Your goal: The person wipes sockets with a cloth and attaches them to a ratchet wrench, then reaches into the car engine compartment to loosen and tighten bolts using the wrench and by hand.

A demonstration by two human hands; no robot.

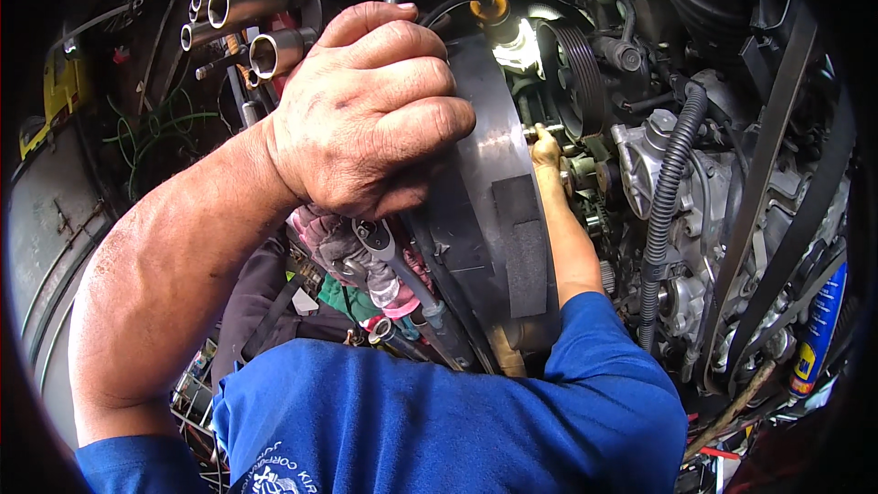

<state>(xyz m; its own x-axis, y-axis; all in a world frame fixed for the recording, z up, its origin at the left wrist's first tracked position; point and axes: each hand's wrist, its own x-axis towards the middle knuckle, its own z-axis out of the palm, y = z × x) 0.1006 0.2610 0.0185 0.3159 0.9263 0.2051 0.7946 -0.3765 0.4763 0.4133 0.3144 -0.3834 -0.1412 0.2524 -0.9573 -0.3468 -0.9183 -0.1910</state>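
Note:
My left hand (375, 114) is closed in a fist, raised above the near left edge of a curved black plastic shroud (476, 210). Its fingertips are turned away, so whatever they grip, if anything, is hidden. On the shroud's far side, my right hand (547, 152) reaches deep into an engine bay, fingers curled around a small pale metal part that I cannot make out. Just above it sits a ribbed pulley (574, 78). Several chrome sockets (254, 5) stand beside my left hand. Below that hand a ratchet (377, 240) lies on a pink and grey cloth (320, 229).
A ribbed grey hose (672, 210) and black belts (764, 183) run past the metal engine block (681, 306) on the right. An orange-topped part (491, 6) stands near a brightly lit patch. A blue spray can (819, 329) is at the far right. Green wire (155, 133) lies left.

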